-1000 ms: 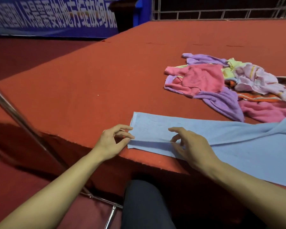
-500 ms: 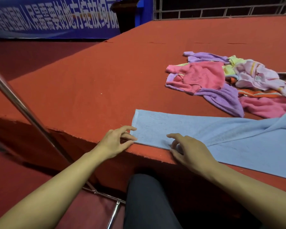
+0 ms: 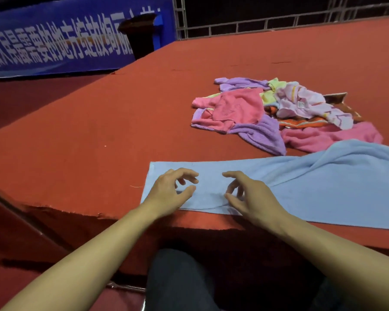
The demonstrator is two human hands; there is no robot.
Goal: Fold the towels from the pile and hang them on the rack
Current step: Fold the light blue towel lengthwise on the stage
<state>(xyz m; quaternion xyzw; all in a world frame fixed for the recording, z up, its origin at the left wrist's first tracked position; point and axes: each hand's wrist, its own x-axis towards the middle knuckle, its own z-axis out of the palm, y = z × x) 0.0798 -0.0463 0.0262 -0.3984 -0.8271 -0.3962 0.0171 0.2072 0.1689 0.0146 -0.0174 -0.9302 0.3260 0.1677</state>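
From my seat, working left to right: a slanting metal rack bar stands well to the left of my hands, below the edge of the red-carpeted platform. My left hand hovers over the near left end of the long pale-blue terry towel, fingers loosely curled and apart, gripping nothing that I can make out. Just to its right, my right hand does the same, fingertips spread above a soft crease. Farther right the towel lies in a raised fold, not flat. Beyond my hands, up and to the right, sits the heap of pink, purple and yellow towels. I judge the fold is only beginning: I should flatten that rumpled right stretch first, then pinch both near corners evenly so the edges meet squarely.
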